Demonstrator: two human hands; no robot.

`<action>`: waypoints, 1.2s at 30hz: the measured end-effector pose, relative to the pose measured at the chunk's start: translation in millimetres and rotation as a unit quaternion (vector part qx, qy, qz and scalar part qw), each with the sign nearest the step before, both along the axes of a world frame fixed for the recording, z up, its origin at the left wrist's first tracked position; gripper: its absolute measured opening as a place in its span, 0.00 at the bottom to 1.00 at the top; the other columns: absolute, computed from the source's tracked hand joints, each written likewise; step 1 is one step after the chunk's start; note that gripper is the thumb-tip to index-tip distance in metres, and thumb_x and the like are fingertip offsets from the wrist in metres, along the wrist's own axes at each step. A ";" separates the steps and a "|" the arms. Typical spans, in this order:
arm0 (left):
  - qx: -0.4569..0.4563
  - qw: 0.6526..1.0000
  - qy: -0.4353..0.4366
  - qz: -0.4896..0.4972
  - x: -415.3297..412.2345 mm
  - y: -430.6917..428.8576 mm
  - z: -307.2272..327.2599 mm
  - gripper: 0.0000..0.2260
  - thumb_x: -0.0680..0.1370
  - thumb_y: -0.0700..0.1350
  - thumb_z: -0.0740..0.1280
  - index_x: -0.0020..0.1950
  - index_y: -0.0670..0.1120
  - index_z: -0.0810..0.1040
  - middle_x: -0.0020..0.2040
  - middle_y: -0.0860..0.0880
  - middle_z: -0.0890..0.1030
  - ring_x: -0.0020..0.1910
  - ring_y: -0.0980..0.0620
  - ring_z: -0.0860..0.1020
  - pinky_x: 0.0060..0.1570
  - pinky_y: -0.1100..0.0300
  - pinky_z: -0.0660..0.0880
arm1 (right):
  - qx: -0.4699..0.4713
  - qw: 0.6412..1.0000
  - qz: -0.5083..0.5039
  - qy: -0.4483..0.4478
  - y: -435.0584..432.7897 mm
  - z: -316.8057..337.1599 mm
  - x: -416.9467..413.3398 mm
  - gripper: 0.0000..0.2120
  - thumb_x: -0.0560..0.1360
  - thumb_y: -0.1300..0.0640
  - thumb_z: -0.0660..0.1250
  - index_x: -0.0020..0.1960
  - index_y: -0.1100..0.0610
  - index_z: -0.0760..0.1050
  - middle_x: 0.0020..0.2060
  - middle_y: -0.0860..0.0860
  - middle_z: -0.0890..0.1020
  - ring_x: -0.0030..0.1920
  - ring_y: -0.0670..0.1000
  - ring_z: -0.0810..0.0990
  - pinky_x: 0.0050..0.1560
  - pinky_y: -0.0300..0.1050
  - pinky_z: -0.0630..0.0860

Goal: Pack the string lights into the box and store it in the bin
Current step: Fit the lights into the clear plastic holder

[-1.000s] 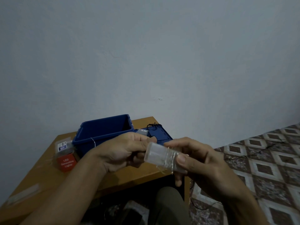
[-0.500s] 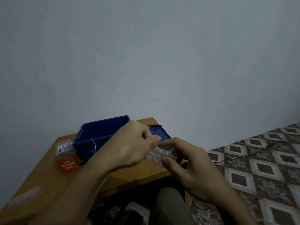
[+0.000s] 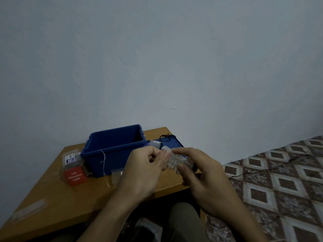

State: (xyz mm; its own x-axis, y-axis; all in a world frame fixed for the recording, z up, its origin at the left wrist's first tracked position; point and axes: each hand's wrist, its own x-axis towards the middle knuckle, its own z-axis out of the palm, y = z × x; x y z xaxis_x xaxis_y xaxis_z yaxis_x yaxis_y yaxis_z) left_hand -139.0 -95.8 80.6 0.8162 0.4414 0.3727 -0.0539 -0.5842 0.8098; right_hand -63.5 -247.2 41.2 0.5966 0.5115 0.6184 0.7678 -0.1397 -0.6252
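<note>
Both the left grip (image 3: 148, 172) and the right grip (image 3: 206, 180) have drawn closer and moved out over the table (image 3: 52, 206), pinching the string lights (image 3: 174, 160) between them; winding seems nearly done. Fingers curl, thumbs press the bundle. The box (image 3: 75, 176) waits well left of the grips, the bin (image 3: 113, 151) just beyond them.

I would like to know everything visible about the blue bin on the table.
The blue bin looks like plastic, rectangular, with a thick rim and no lid on. It stands upright on the wooden table, near the wall. A thin wire hangs over its front rim. Its inside is dark; no contents show.
</note>
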 end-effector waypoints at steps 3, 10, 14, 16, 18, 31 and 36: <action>-0.011 1.000 0.013 -0.012 0.7 2.9 2.3 0.11 0.80 0.52 0.66 0.41 0.50 0.81 0.32 0.56 0.81 0.31 0.64 0.76 0.35 0.69 0.72 | 0.010 1.000 -0.002 0.004 1.3 -1.3 1.2 0.14 0.81 0.52 0.65 0.63 0.38 0.74 0.46 0.37 0.77 0.41 0.45 0.80 0.43 0.49 0.79; 0.085 0.996 0.020 0.035 -1.3 1.7 0.9 0.09 0.80 0.54 0.66 0.41 0.53 0.79 0.33 0.55 0.78 0.33 0.65 0.75 0.36 0.63 0.70 | 0.043 0.998 0.006 0.043 6.5 -2.9 -1.3 0.14 0.81 0.54 0.65 0.63 0.40 0.75 0.43 0.37 0.78 0.38 0.46 0.82 0.38 0.42 0.79; 0.054 0.997 0.008 0.063 0.1 3.2 -2.2 0.10 0.76 0.60 0.68 0.47 0.54 0.76 0.40 0.55 0.79 0.38 0.60 0.78 0.38 0.62 0.75 | 0.089 0.991 0.036 0.092 6.5 -2.6 -0.7 0.14 0.81 0.56 0.65 0.63 0.42 0.77 0.39 0.41 0.79 0.37 0.49 0.83 0.39 0.42 0.81; -0.014 0.999 0.031 0.034 1.0 6.4 -1.9 0.13 0.75 0.61 0.68 0.54 0.54 0.76 0.46 0.55 0.81 0.42 0.57 0.81 0.41 0.59 0.79 | 0.103 0.986 0.058 0.114 4.9 -1.1 -0.6 0.14 0.81 0.55 0.65 0.63 0.42 0.77 0.37 0.45 0.79 0.37 0.51 0.83 0.41 0.48 0.83; -0.092 0.994 0.048 -0.033 0.8 7.7 -0.7 0.13 0.77 0.57 0.67 0.56 0.52 0.79 0.45 0.52 0.85 0.41 0.55 0.83 0.41 0.56 0.82 | 0.109 0.980 0.082 0.144 4.1 0.1 -0.3 0.13 0.81 0.57 0.65 0.62 0.43 0.78 0.36 0.48 0.79 0.36 0.53 0.83 0.41 0.51 0.83; -0.025 0.997 0.006 -0.068 -2.8 14.0 -5.9 0.07 0.79 0.48 0.68 0.53 0.47 0.83 0.36 0.50 0.85 0.35 0.55 0.83 0.38 0.62 0.80 | 0.194 0.952 0.046 0.233 25.5 -6.4 -7.9 0.08 0.73 0.47 0.71 0.46 0.51 0.82 0.39 0.52 0.85 0.39 0.51 0.84 0.40 0.46 0.81; -0.004 0.997 0.010 -0.071 -3.8 17.5 -10.8 0.06 0.79 0.47 0.68 0.52 0.47 0.83 0.36 0.50 0.84 0.35 0.56 0.83 0.38 0.62 0.80 | 0.200 0.938 0.056 0.278 27.1 -11.6 -4.7 0.08 0.73 0.52 0.73 0.46 0.57 0.82 0.37 0.55 0.86 0.38 0.55 0.85 0.38 0.44 0.81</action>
